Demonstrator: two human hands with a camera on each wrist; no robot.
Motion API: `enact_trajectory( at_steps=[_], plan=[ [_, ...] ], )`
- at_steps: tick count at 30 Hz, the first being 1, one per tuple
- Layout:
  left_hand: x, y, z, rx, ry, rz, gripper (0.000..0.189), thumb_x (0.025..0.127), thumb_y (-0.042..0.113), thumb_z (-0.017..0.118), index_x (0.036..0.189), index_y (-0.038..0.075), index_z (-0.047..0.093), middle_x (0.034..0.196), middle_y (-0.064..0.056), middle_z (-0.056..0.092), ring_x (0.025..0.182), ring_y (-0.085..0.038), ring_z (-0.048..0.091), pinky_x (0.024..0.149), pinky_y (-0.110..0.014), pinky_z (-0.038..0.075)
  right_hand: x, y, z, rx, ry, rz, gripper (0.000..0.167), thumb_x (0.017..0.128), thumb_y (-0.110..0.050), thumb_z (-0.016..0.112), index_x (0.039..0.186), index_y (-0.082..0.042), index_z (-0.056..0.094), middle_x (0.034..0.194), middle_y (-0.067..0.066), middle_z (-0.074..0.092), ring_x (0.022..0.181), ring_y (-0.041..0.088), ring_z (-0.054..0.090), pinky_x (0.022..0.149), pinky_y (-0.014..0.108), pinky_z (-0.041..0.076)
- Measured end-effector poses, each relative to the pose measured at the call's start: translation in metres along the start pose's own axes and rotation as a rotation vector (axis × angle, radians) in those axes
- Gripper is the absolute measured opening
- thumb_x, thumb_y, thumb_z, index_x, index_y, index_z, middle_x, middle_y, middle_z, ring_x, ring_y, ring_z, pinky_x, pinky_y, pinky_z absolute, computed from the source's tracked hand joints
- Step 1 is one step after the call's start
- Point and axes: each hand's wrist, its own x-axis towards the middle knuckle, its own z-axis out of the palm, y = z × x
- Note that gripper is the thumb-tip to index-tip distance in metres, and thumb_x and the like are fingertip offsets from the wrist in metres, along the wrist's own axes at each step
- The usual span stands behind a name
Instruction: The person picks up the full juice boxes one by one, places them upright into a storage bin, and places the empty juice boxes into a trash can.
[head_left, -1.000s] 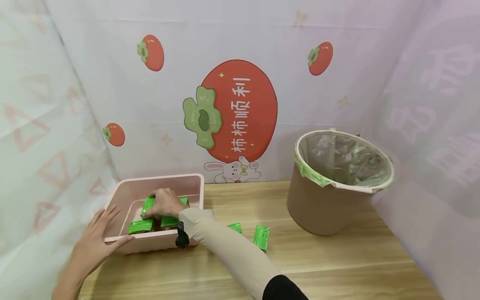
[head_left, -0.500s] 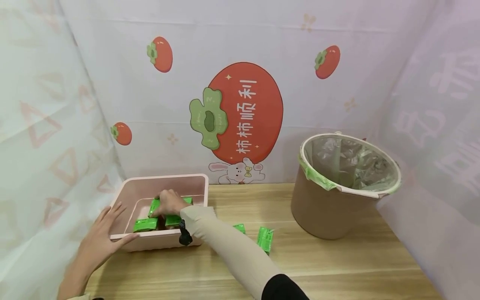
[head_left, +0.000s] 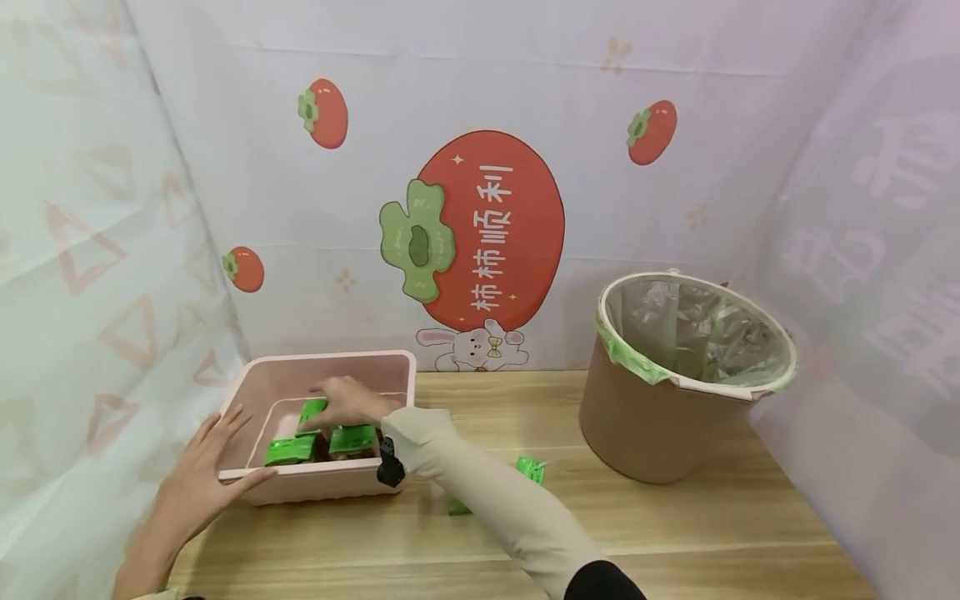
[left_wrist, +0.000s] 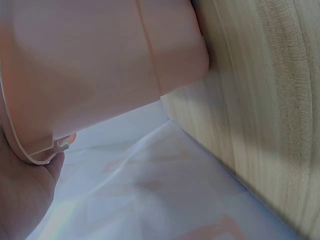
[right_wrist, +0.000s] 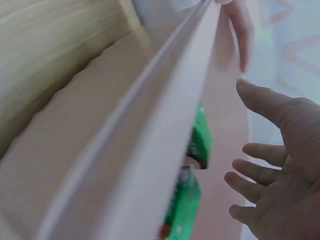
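Observation:
A pink plastic box (head_left: pixel 341 483) stands at the left of the table. Inside lie several small green packs, among them a front left pack (head_left: pixel 291 451), one behind it (head_left: pixel 311 412) and a front right one (head_left: pixel 352 440). My right hand (head_left: pixel 348 402) hovers over these packs; in the right wrist view its fingers (right_wrist: pixel 255 172) are spread and hold nothing. At the box's near left corner my left hand (head_left: pixel 191 483) rests on the rim, fingers extended along the left side and thumb along the front. The left wrist view shows that hand (left_wrist: pixel 25 185) against the corner.
A brown bin (head_left: pixel 652 425) with a clear green-edged liner stands at the right. On the table (head_left: pixel 675 542), a green pack (head_left: pixel 531 469) and another green piece (head_left: pixel 459 506) lie partly behind my right sleeve (head_left: pixel 495 492). Patterned white cloth surrounds the table.
My right hand has let go of the rear left pack and lifted slightly, with its forearm shifting right. The sleeve covers different parts of the packs on the table. My left hand stays put.

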Motion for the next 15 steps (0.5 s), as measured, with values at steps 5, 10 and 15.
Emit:
enact_trajectory(
  at_steps=[5, 10, 15],
  plan=[
    [-0.003, -0.003, 0.001, -0.003, 0.012, 0.009, 0.101, 0.085, 0.043, 0.086, 0.167, 0.015, 0.034, 0.17, -0.016, 0.033, 0.162, -0.036, 0.011, 0.098, -0.085, 0.031, -0.021, 0.003, -0.014, -0.018, 0.037, -0.063, 0.068, 0.1, -0.036, 0.075, 0.158, -0.011, 0.049, 0.128, 0.002, 0.075, 0.119, 0.007, 0.069, 0.11, 0.016, 0.042],
    [-0.003, -0.005, 0.003, -0.004, 0.013, 0.022, 0.1, 0.085, 0.043, 0.086, 0.165, 0.011, 0.036, 0.171, -0.015, 0.033, 0.163, -0.034, 0.01, 0.106, -0.083, 0.027, -0.048, 0.011, -0.032, -0.047, 0.078, -0.128, 0.064, 0.103, -0.034, 0.072, 0.158, -0.01, 0.049, 0.16, 0.003, 0.052, 0.147, 0.013, 0.046, 0.118, 0.023, 0.037],
    [-0.001, -0.006, 0.005, -0.01, 0.008, 0.035, 0.096, 0.086, 0.042, 0.086, 0.163, 0.009, 0.04, 0.171, -0.015, 0.033, 0.163, -0.034, 0.008, 0.113, -0.081, 0.022, -0.078, 0.014, -0.052, -0.064, 0.111, -0.161, 0.062, 0.105, -0.032, 0.069, 0.158, -0.009, 0.047, 0.162, 0.006, 0.048, 0.151, 0.015, 0.041, 0.122, 0.027, 0.034]
  ],
)
